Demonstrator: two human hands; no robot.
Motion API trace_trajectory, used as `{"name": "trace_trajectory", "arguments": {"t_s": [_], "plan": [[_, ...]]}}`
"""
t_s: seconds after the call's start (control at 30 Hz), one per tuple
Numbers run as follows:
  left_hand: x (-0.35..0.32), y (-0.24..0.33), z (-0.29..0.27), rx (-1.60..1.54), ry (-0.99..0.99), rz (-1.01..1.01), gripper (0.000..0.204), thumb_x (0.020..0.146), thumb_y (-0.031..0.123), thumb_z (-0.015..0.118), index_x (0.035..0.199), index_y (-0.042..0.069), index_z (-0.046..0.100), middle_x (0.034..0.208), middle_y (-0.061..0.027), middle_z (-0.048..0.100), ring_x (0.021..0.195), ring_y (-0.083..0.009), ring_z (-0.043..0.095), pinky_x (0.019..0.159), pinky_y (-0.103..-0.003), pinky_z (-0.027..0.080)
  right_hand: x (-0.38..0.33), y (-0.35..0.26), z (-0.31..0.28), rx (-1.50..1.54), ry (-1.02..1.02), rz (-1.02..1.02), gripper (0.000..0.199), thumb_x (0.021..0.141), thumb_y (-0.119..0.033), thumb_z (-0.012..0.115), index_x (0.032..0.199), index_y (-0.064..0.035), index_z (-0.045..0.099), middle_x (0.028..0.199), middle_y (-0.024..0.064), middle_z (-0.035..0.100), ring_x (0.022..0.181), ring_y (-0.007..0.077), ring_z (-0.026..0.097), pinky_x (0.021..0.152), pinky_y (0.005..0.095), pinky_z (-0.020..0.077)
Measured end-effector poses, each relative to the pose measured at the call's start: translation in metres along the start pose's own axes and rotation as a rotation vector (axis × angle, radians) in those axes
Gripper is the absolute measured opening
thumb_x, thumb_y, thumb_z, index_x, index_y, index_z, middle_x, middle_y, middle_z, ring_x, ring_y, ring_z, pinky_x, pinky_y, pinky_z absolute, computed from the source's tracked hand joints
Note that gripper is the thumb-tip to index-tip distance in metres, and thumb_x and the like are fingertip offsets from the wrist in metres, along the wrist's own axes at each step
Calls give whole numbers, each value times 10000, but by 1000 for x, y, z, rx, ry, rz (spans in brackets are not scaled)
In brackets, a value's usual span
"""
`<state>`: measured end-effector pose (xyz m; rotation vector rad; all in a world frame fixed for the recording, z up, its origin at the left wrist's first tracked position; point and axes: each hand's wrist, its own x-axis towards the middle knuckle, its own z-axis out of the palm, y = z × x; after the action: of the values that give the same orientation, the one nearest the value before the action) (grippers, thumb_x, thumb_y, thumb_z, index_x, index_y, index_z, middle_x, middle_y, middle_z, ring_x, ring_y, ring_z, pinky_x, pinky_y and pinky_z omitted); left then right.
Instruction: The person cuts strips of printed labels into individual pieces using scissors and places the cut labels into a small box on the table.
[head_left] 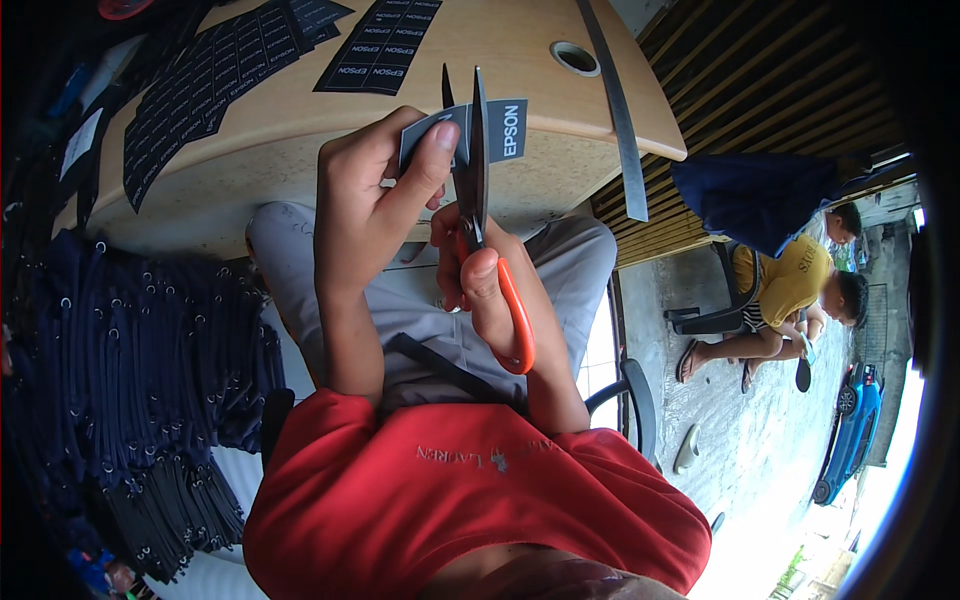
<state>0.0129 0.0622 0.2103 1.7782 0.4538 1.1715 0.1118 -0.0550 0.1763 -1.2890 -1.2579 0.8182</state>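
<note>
My left hand [385, 190] pinches a small dark grey label strip [510, 130] with pale print between thumb and fingers, just off the table's near edge. In my right hand [480, 290] is a pair of scissors [515, 315] with orange handles, its blades pointing away from me. The blades are parted, and the strip lies across them, one blade passing over its face. Part of the strip sticks out to the right of the blades. Whether it is cut at all, I cannot tell.
Beyond my hands is a wooden table [490, 40] with dark label sheets [378, 45] and a long flat strip [618, 110] overhanging its right edge. Bundled navy straps [160, 340] with metal rings hang at left. A person in yellow [795, 280] sits far right, near a blue car [850, 435].
</note>
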Motion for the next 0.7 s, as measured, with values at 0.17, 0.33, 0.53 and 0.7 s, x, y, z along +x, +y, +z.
{"name": "trace_trajectory", "arguments": {"t_s": [0.17, 0.33, 0.53, 0.7], "plan": [[0, 0, -1, 2, -3, 4, 281, 946, 194, 609, 755, -12, 587, 556, -21, 536, 499, -49, 512, 469, -225, 397, 0, -3, 1, -6, 6, -3, 682, 926, -662, 375, 922, 10, 494, 619, 143, 520, 557, 319, 534, 570, 384, 426], [-1, 1, 0, -41, 0, -1, 285, 948, 194, 606, 753, -12, 584, 558, -22, 540, 502, -51, 516, 469, -223, 396, 1, 0, 0, -16, -8, -40, 765, 884, -739, 332, 934, 10, 481, 610, 129, 500, 552, 306, 521, 561, 381, 418], [1, -7, 0, -46, 19, 59, 279, 947, 188, 608, 753, -11, 585, 561, -25, 550, 496, -55, 513, 467, -226, 394, 1, 2, 3, 60, -20, -41, 891, 797, -848, 290, 973, 9, 462, 582, 90, 460, 531, 217, 464, 525, 351, 373], [1, -12, 0, 3, 36, 89, 242, 925, 167, 630, 768, -14, 599, 553, -34, 541, 467, -66, 467, 449, -233, 356, 3, 5, 4, 77, -38, -55, 925, 775, -868, 275, 999, 12, 448, 562, 63, 431, 515, 171, 422, 509, 328, 344]]}}
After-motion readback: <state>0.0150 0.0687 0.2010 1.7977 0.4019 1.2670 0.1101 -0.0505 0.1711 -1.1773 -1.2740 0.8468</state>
